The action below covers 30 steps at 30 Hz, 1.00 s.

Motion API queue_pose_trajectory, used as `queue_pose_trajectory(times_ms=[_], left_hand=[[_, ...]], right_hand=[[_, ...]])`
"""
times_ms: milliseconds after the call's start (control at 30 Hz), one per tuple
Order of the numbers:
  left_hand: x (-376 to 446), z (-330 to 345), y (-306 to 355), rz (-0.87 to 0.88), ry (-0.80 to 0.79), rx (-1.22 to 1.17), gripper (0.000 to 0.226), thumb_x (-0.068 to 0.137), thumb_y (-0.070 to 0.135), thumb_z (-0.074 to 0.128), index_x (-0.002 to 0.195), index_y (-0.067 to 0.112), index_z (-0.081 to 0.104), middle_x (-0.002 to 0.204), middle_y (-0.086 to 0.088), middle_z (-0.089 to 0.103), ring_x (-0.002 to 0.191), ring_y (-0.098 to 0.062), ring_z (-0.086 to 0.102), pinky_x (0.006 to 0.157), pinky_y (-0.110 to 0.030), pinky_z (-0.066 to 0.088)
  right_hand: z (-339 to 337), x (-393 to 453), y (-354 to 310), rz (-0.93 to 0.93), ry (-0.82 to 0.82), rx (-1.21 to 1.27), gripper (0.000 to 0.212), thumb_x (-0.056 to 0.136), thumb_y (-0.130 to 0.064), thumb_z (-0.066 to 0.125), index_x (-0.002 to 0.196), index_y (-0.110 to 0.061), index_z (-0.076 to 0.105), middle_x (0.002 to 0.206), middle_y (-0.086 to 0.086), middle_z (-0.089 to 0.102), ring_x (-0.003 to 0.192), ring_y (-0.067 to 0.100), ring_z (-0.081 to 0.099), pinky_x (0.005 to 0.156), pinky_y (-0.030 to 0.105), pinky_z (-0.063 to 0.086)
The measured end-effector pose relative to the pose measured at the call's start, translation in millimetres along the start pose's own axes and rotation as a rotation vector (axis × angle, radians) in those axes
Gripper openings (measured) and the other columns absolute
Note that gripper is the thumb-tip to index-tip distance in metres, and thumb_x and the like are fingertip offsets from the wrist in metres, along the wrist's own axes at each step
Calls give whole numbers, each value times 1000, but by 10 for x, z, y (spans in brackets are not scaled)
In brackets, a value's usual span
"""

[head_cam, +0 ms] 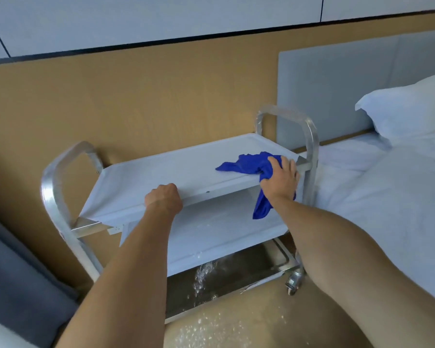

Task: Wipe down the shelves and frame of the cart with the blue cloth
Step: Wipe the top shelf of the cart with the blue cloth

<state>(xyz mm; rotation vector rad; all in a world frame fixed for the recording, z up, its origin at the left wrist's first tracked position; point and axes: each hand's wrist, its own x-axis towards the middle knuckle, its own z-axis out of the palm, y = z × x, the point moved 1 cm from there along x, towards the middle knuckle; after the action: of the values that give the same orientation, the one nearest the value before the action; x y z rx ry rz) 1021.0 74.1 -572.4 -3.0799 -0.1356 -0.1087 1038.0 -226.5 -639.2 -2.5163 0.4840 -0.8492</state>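
A cart (58,204) with a silver metal frame and white shelves stands against the wood-panelled wall. My left hand (163,197) grips the front edge of the top shelf (166,169), fingers curled over the rim. My right hand (281,178) holds the blue cloth (249,163) at the shelf's front right corner. Part of the cloth is spread on the shelf, and a tail of it hangs down over the edge. A lower shelf (224,234) shows beneath, and a bottom metal tier (236,275) lies under that.
A bed (387,197) with white sheets and a pillow (412,109) sits close on the cart's right, with a grey headboard (337,91) behind. Grey upholstery (15,272) stands at the left. A cart caster (294,282) rests on the brown floor, which has white specks.
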Motion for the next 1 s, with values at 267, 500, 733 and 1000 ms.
queue_pose_trajectory(times_ms=[267, 500, 733, 1000], left_hand=[[102, 53, -75, 51, 40, 39, 25, 84, 17, 60, 109, 20, 64, 107, -3, 65, 101, -25, 64, 79, -29, 48], [-251, 221, -247, 83, 190, -172, 25, 90, 16, 52, 112, 15, 63, 111, -10, 63, 106, -30, 58, 83, -35, 47], [-414, 58, -1237, -423, 483, -49, 71, 90, 11, 48, 151, 5, 12, 156, -32, 0, 146, -45, 2, 112, -50, 22], [-419, 192, -1707, -662, 511, -751, 55, 94, 12, 47, 144, 11, 26, 123, -19, 53, 105, -38, 56, 86, -44, 44]], right_hand=[[-39, 49, 75, 24, 12, -67, 78, 81, -23, 72, 148, -19, 34, 155, 16, 27, 145, 38, 19, 117, 48, 28], [304, -1142, -1460, -528, -113, -45, 77, 68, -28, 70, 140, -21, 44, 140, 9, 45, 134, 31, 38, 104, 44, 34], [406, -1279, -1762, -728, -141, -58, 81, 66, -13, 75, 141, -24, 47, 135, 10, 49, 126, 32, 46, 101, 43, 36], [384, -979, -1447, -641, -148, -137, 76, 91, -48, 59, 152, -13, 31, 144, 17, 41, 138, 38, 32, 113, 48, 28]])
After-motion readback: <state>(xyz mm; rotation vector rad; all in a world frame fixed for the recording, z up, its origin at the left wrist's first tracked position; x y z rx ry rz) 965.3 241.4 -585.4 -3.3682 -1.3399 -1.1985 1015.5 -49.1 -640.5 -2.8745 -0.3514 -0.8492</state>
